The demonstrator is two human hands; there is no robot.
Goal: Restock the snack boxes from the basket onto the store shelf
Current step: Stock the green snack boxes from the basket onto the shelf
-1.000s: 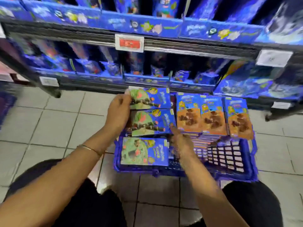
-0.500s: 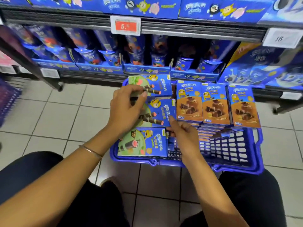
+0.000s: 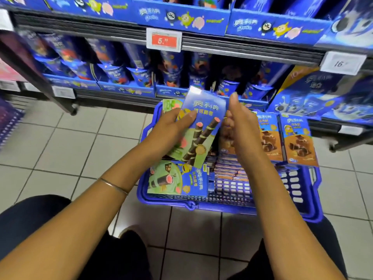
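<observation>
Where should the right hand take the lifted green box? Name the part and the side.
Grip the lifted green box by its free right long edge, coming from the right. The left hand pinches its left side, and the right hand hangs open beside that bare edge.

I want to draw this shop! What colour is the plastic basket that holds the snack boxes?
Blue. The plastic mesh basket shows best in the head view, the only view here.

snack box hides fingers of the left hand.

light: bright, even | blur: shelf edges, corners smeared | distortion: wide-angle bowing
</observation>
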